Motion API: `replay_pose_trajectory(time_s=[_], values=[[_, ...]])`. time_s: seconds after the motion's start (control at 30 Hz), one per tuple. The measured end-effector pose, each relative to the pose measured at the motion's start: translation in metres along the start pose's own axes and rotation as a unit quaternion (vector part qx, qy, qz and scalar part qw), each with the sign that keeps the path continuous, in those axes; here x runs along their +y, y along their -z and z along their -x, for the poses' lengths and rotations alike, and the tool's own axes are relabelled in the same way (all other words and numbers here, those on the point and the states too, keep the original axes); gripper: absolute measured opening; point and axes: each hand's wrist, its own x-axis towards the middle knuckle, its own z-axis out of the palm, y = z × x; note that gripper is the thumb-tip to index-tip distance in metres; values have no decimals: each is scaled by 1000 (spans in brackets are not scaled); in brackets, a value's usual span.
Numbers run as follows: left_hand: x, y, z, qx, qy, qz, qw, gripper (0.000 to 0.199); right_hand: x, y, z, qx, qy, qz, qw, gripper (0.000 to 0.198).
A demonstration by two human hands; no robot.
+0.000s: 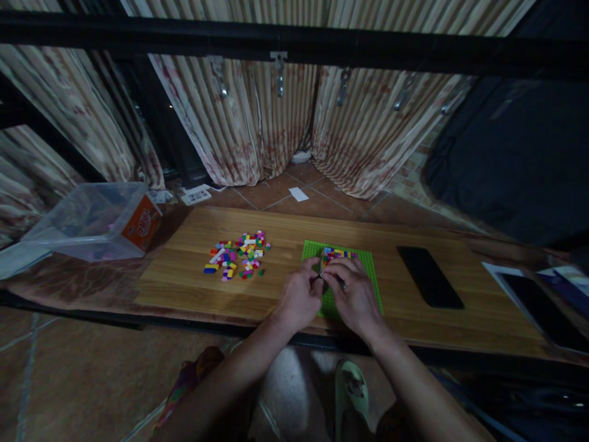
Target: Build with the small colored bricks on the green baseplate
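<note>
Both my hands meet over the left part of a green studded baseplate (375,282) on the wooden board. My left hand (301,291) has its fingers bent and pressed together near the plate's left edge. Close against it, my right hand (354,291) pinches with thumb and forefinger. Whatever lies between the fingertips is too small and too covered to name. Just beyond the fingers, rows of multicoloured toy bricks (338,252) stand on the plate, partly hidden by my hands. A loose pile of small coloured bricks (248,248) is spread to the left.
A black phone-like slab (430,276) lies right of the plate, and another dark flat device (543,310) is farther right. At the far left stands a clear plastic bin (92,221) with an orange label. Striped curtains (257,123) hang behind the wooden board (179,276).
</note>
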Motion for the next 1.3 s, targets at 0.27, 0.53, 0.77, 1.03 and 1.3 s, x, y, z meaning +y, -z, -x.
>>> replay_pose_trajectory(time_s=[0.27, 0.53, 0.77, 1.03, 1.3], values=[[-7, -5, -1, 25, 10, 40, 999, 33, 0, -2, 1, 8, 24, 35, 999, 19], [-10, -9, -2, 50, 40, 149, 987, 24, 4, 0, -2, 53, 16, 32, 998, 18], [-19, 0, -3, 76, 2, 100, 992, 17, 22, 18, -8, 148, -80, -3, 986, 17], [-19, -9, -6, 87, -12, 131, 987, 13, 20, 17, -7, 129, -75, -30, 988, 14], [-26, -20, -10, 82, -39, 132, 987, 16, 21, 19, -8, 124, -82, -59, 987, 14]])
